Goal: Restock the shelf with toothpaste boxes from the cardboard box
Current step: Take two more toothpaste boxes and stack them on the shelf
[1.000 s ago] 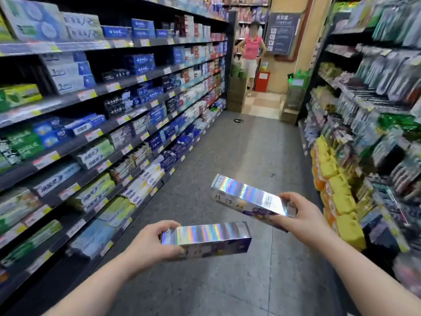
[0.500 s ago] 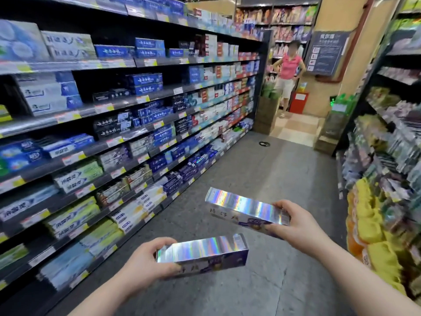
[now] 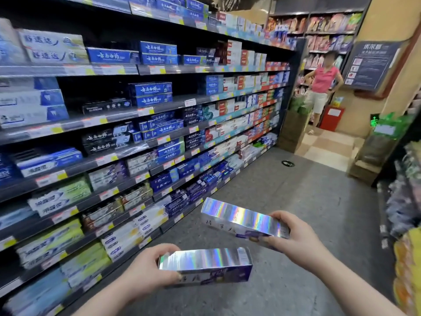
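My left hand (image 3: 145, 272) grips one end of a long holographic silver toothpaste box (image 3: 211, 263), held level low in the aisle. My right hand (image 3: 293, 238) holds a second holographic toothpaste box (image 3: 239, 217) by its right end, a little higher and further forward. The two boxes are apart. The tall dark shelf (image 3: 114, 119) on my left has several tiers packed with toothpaste boxes in blue, white, green and black. The cardboard box is not in view.
Grey floor (image 3: 284, 190) runs ahead down the aisle. A person in a pink top (image 3: 323, 80) stands at the far end beside a red bin (image 3: 332, 118). A rack of yellow and mixed goods (image 3: 405, 224) lines my right side.
My view has swung left and up toward the shelf, which now fills more of the frame. Both hands keep their boxes; the left-hand box has dropped lower in the frame.
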The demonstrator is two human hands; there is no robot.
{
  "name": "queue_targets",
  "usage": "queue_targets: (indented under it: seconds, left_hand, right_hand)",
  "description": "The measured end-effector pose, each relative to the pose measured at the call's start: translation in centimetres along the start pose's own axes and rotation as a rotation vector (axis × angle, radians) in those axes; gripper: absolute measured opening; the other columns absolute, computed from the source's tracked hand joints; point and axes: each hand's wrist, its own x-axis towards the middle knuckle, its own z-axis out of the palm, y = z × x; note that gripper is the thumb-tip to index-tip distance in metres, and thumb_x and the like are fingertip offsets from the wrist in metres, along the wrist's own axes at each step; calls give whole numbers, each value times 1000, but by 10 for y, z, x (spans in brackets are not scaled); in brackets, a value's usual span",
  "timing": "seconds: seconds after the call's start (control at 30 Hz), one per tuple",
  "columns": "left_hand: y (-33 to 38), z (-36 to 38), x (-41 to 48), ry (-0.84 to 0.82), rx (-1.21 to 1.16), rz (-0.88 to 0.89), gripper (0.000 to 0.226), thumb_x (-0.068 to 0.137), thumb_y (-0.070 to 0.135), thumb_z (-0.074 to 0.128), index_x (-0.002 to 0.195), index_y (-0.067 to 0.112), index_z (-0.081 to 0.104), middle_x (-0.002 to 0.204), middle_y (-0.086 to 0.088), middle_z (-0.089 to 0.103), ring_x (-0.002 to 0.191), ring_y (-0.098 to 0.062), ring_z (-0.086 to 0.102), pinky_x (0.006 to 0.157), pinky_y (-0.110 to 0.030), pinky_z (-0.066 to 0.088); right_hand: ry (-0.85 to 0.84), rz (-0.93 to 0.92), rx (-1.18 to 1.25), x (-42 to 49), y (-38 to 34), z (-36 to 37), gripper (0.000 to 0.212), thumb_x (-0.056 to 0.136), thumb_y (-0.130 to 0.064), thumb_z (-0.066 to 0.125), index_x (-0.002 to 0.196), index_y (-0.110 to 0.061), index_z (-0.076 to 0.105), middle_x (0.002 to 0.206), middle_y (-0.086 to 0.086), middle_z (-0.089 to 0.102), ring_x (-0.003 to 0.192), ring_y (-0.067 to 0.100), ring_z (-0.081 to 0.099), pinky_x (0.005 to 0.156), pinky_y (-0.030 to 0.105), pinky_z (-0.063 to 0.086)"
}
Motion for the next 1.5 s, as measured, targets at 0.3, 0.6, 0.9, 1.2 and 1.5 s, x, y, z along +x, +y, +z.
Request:
queue_targets:
  seconds: [0.3, 0.6, 0.9, 1.2, 1.5]
  left_hand:
    - [25, -14, 157, 8, 5, -30, 33, 59, 26, 75, 77, 50, 60, 97, 11, 64, 82, 5, 58, 70, -9, 44]
    - [0, -48, 248, 165, -79, -211, 39, 61, 32, 69, 98, 41, 59, 107, 17, 59, 96, 0, 55, 76, -21, 50]
    - [-16, -74, 323, 479, -171, -401, 44, 67, 22, 76, 87, 50, 50, 107, 27, 52, 96, 10, 50, 70, 0, 37]
    - [-89, -113, 331, 641, -240, -545, 45, 66, 18, 78, 94, 45, 55, 107, 29, 56, 92, 22, 49, 73, 1, 39]
    - [-212, -185, 334, 662, -124, -574, 52, 74, 17, 73, 117, 38, 51, 108, 17, 50, 115, -5, 49, 70, 5, 33]
  right_hand:
    - [-25, -47, -38, 174, 24, -20, 30, 67, -21, 77, 83, -35, 57, 95, -12, 63, 89, 1, 54, 69, 15, 40]
    - [-242, -219, -59, 360, 17, 24, 38, 65, -11, 77, 87, -36, 58, 95, -17, 54, 93, 8, 53, 85, 35, 48]
    - [-563, -506, -64, 540, -13, 109, 42, 61, -30, 75, 91, -42, 49, 100, -18, 54, 93, -2, 52, 76, 0, 34]
    - [-767, -638, -90, 604, -83, 260, 48, 71, -22, 76, 114, -22, 55, 102, -4, 52, 96, 13, 50, 77, 20, 35]
    - [-789, -767, -52, 610, -133, 415, 39, 77, -12, 71, 114, -17, 58, 92, -10, 52, 89, 8, 50, 72, -4, 32]
